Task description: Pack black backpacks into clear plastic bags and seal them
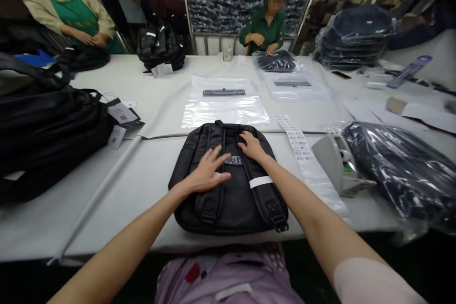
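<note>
From the head camera, the black backpack (228,180) is lying strap-side up on the white table (142,185). The left hand (206,173) is pressing flat and open, steadying it; the right hand (251,146) is seemingly gripping the strap top.

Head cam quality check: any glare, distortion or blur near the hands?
Head view: strong wide-angle bowing, table edges curve; glare on the plastic bags and on the wrapped bundle at right; windows blown out at the top; left hand and right hand on the backpack are sharp; bottom corners dark.
</note>
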Available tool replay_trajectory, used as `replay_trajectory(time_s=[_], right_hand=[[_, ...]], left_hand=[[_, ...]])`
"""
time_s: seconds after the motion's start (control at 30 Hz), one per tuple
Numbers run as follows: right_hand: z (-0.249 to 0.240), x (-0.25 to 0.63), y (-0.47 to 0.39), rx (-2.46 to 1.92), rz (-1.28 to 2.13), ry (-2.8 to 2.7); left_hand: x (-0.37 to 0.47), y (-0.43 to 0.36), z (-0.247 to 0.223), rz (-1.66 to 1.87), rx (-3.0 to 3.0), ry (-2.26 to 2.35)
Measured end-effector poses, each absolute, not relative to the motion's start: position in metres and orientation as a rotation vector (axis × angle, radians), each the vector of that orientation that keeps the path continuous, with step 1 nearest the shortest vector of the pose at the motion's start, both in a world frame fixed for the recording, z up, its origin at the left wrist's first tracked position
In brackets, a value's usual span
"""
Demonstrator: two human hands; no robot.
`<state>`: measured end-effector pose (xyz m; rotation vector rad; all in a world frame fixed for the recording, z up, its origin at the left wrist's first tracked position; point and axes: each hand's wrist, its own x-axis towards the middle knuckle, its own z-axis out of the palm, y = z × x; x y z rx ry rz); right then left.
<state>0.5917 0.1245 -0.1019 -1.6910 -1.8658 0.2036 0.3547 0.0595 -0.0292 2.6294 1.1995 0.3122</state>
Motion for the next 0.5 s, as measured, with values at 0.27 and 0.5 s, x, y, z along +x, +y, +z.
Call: replay_trajectory(time_s=[0.27, 0.5], right_hand=[[-0.098, 0.566, 0.116, -1.805, 0.202, -1.764], [-0.100, 0.543, 0.116, -1.827, 0.228, -1.592]], left_hand=[[0.384, 0.039, -0.050, 0.125, 2.655, 1.263], [0.368, -0.013, -0.012, 0.045, 2.905, 0.746]])
